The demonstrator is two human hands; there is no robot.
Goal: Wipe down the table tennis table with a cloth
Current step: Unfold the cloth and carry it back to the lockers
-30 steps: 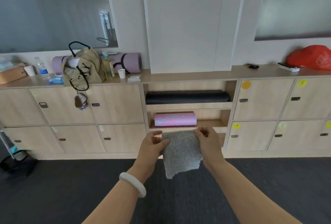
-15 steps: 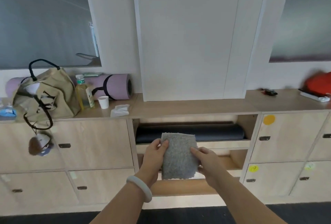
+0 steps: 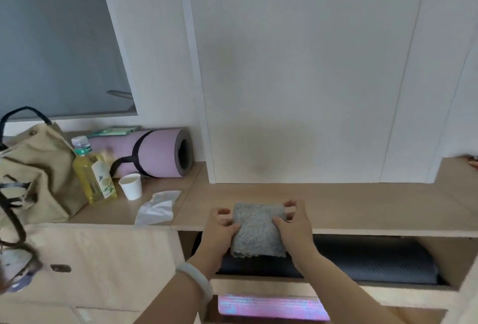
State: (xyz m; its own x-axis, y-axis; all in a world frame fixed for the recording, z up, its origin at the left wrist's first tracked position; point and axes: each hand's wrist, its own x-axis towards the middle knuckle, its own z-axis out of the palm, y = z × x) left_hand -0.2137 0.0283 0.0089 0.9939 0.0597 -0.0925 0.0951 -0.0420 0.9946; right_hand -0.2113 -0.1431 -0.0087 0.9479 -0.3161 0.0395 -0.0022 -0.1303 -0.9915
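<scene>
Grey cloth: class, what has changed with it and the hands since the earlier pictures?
The grey cloth, earlier hanging from its top corners, now looks folded smaller; the left hand and right hand shifted their grip to its sides. Both still hold it; bottle, paper cup and yoga mat stay put.

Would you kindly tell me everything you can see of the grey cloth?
The grey cloth looks fuzzy, like microfibre, a rough rectangle with a scalloped lower edge. It is held upright in the air before the wooden counter edge. The left hand grips its left side and the right hand its right, thumbs on the front.
</scene>
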